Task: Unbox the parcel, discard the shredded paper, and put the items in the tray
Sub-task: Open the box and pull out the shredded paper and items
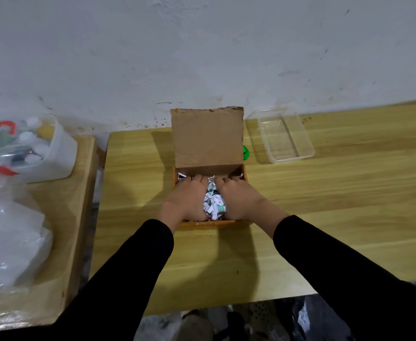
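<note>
A wooden table (325, 193) carries an open cardboard box (208, 141), lid upright, with a clear tray (285, 136) empty just right. Both hands – left hand (186, 196), right hand (237, 198) – press palms-down into the shredded paper (214, 204) inside; whether they grip it is hidden.

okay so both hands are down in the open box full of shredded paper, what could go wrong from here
Shreds may scatter: the shredded paper is loose, and both the left hand and right hand press into it inside the box, so lifting could spill bits over the table.

Items could go out with the paper, since none show through it.

The upright lid may block reaching the clear tray behind it.
</note>
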`<state>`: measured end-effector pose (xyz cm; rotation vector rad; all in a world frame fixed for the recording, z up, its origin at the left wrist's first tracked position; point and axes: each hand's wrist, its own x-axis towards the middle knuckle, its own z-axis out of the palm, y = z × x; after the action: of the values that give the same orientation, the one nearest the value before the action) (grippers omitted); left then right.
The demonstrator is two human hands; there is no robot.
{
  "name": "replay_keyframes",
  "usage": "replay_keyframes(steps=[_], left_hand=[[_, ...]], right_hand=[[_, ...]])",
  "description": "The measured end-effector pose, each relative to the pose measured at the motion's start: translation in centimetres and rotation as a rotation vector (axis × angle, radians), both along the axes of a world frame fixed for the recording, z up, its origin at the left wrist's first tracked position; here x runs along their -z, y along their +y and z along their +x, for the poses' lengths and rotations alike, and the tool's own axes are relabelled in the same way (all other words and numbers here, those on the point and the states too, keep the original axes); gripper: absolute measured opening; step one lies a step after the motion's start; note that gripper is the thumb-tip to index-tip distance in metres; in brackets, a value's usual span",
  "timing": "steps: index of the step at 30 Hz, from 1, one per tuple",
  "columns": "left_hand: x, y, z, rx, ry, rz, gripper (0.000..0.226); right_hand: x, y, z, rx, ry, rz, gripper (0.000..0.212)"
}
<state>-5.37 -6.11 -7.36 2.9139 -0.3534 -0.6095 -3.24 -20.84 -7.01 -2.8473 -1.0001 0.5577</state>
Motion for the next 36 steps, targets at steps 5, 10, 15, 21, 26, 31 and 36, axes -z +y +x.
replay_keyframes(steps=[5, 10, 15, 21, 26, 31, 36], left_hand=[[-0.1, 0.0, -0.3, -0.019, -0.043, -0.023, 0.052], [-1.1, -0.3, -0.3, -0.007, -0.088, 0.039, 0.05], [-1.7, -0.3, -0.2, -0.008, -0.091, 0.045, 0.052], [-3.2, -0.4, -0.4, -0.03, -0.112, -0.003, 0.054], [-4.6, 0.1, 0.0, -0.035, -0.153, -0.015, 0.051], [-7.4, -0.2, 0.5, -0.05, -0.152, -0.029, 0.05], [-11.4, -2.8, 2.2, -0.049, -0.13, -0.051, 0.051]], right_hand=[[-0.3, -0.2, -0.3, 0.043, 0.031, 0.04, 0.047], [-0.2, -0.4, -0.2, 0.06, 0.041, 0.11, 0.048], [-0.5, -0.5, -0.1, 0.069, 0.03, 0.151, 0.05], [-1.3, -0.6, 0.1, 0.073, 0.019, 0.205, 0.055], [-3.0, -0.5, 0.5, 0.088, 0.014, 0.221, 0.058], [-6.2, -0.7, 1.0, 0.09, 0.024, 0.199, 0.058], [-10.3, -3.3, 2.3, 0.104, 0.002, 0.208, 0.059]])
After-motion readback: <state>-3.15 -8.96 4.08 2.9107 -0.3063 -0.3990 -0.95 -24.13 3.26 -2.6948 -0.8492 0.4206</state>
